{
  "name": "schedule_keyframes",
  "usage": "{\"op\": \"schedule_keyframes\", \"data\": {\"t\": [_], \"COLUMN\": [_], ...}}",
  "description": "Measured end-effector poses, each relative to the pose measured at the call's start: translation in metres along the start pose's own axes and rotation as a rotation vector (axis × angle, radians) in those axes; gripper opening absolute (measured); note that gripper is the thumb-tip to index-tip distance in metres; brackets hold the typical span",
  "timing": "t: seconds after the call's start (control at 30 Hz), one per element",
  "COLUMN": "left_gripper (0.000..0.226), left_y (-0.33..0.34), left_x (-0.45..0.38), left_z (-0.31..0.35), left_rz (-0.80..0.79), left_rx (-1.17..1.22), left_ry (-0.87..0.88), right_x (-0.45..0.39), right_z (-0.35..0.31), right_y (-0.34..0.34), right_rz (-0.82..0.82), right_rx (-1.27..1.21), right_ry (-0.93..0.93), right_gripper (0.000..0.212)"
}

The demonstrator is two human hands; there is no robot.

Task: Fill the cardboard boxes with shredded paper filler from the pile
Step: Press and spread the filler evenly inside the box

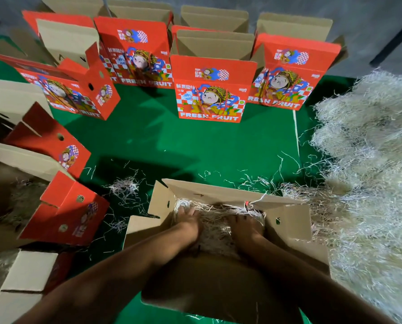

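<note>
Both hands, left hand [187, 218] and right hand [243, 226], press palm-down with fingers spread into pale, tangled shredded paper [216, 220] inside the open brown cardboard box [291, 220], just left of the large filler pile [370, 160].

A green floor covering [171, 141] meets a grey wall [370, 24] behind.

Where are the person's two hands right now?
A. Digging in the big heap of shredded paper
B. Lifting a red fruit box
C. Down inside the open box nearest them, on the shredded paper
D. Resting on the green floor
C: the left hand and right hand press on shredded paper inside the open box.
</note>
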State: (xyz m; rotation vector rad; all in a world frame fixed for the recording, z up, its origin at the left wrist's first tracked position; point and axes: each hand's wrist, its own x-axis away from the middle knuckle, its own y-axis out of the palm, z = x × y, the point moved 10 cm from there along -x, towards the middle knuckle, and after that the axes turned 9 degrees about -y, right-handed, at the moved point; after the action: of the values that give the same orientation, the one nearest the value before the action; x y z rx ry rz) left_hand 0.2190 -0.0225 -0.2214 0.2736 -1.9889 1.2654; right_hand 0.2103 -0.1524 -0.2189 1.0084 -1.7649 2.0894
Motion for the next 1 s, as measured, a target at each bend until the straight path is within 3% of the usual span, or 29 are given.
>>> {"op": "schedule_keyframes", "data": {"t": [0.13, 0.27, 0.33, 0.4, 0.5, 0.53, 0.63, 0.77, 1.0], "left_gripper": [0.069, 0.043, 0.037, 0.030, 0.029, 0.031, 0.031, 0.029, 0.040], "left_y": [-0.010, -0.043, -0.064, -0.061, -0.025, -0.013, 0.004, 0.011, -0.001], "left_x": [0.008, 0.019, 0.030, 0.034, 0.030, 0.027, 0.019, 0.013, 0.014], "left_z": [-0.016, -0.015, -0.013, -0.009, -0.009, -0.013, -0.017, -0.015, -0.024], "left_rz": [-0.054, 0.128, 0.244, 0.176, -0.046, -0.094, -0.173, -0.223, -0.167], "left_rx": [-0.106, 0.026, 0.085, 0.167, 0.241, 0.264, 0.277, 0.233, 0.022], "left_ry": [-0.107, -0.017, 0.018, 0.039, 0.006, -0.021, -0.053, -0.052, -0.115], "right_x": [0.014, 0.018, 0.014, 0.012, 0.014, 0.018, 0.015, 0.007, 0.020], "right_z": [0.004, 0.010, 0.003, -0.022, -0.069, -0.074, -0.070, -0.054, -0.027], "right_y": [-0.002, -0.020, -0.035, -0.049, -0.044, -0.037, -0.016, -0.013, 0.007], "right_rz": [0.024, 0.060, 0.087, 0.061, -0.045, -0.085, -0.144, -0.100, -0.222], "right_rx": [0.022, -0.175, -0.316, -0.412, -0.324, -0.315, -0.246, -0.082, 0.080], "right_ry": [0.020, -0.033, -0.035, -0.113, -0.385, -0.399, -0.376, -0.336, -0.253], "right_gripper": [0.047, 0.026, 0.030, 0.034, 0.032, 0.030, 0.030, 0.036, 0.027]}}
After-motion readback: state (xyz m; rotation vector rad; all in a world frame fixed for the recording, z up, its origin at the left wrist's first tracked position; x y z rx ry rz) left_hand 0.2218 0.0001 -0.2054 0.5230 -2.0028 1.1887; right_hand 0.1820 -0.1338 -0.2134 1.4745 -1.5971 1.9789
